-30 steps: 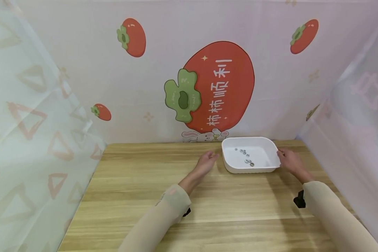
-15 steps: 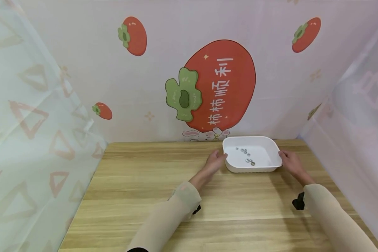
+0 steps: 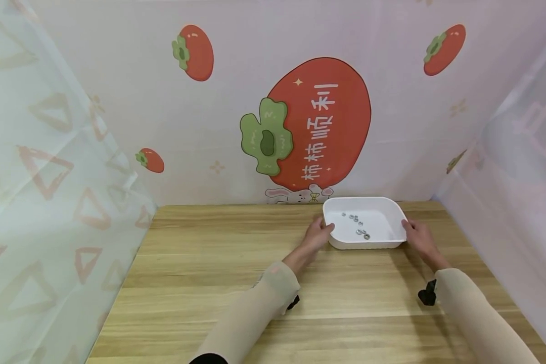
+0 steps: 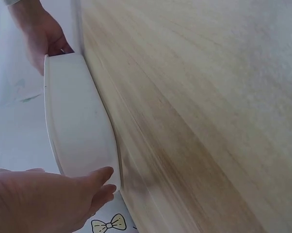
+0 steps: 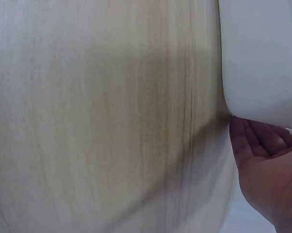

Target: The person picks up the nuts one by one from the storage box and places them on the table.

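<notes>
A white plastic basin (image 3: 373,244) rests at the back of the wooden table, right of centre. Inside lie several small silvery metal pieces (image 3: 361,223), seemingly nuts or rings but too small to be sure. My left hand (image 3: 315,236) grips the basin's left end, thumb over the rim and fingers along the outer wall. In the left wrist view that hand (image 4: 49,199) lies against the basin's end wall (image 4: 80,116). On the opposite end my right hand (image 3: 420,238) holds the rim with its thumb, its curled fingers (image 5: 262,141) beneath the edge in the right wrist view.
The wooden tabletop (image 3: 200,263) stretches to the left and front of the basin. Close behind stands a patterned cloth backdrop (image 3: 227,111), with cloth side walls (image 3: 54,202) left and right. A black wrist mount (image 3: 427,293) shows at the right sleeve.
My left hand has moved right to the basin's left end and taken hold of its rim. The right hand keeps its hold. The basin has stayed about where it was.
</notes>
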Demonstrator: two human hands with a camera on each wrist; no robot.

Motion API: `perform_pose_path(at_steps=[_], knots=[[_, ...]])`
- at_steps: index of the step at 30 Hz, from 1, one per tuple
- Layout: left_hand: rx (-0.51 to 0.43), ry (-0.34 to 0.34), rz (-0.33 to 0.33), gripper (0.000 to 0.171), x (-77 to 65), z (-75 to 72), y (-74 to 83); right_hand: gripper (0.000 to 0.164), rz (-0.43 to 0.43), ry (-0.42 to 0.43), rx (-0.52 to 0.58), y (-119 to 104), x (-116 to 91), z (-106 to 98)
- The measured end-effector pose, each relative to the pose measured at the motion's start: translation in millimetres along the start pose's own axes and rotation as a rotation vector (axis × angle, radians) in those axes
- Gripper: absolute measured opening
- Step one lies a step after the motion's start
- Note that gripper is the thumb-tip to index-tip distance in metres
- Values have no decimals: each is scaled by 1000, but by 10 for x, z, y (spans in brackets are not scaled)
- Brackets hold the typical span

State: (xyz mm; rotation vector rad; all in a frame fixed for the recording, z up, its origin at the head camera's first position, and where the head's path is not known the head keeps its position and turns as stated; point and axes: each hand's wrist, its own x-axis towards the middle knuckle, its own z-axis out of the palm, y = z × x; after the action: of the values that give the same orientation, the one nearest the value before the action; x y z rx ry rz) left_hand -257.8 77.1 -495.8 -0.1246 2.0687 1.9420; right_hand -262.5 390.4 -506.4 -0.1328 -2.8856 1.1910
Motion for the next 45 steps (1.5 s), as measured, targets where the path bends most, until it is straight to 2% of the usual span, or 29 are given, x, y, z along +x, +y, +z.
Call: perform_pose_path(at_steps=[4,8,12,23,29,39,45], knots=[[-19,-3,21,52,32,43,-25,62,0,30,3,10,4,25],[-35,0,39,53,50,66,-50,62,2,24,21,-7,-2,46],[-38,6,31,55,59,76,-94,62,-1,15,25,-16,-14,62],[-86,-23,62,52,67,129,-130,57,-11,56,-28,0,8,94],[-49,-12,55,51,56,154,-122,58,18,38,-38,-12,7,92],[-53,4,40,51,49,171,-128,61,51,20,-38,-35,-10,91],[-46,5,52,53,45,163,-95,59,14,50,-33,-63,-7,75]])
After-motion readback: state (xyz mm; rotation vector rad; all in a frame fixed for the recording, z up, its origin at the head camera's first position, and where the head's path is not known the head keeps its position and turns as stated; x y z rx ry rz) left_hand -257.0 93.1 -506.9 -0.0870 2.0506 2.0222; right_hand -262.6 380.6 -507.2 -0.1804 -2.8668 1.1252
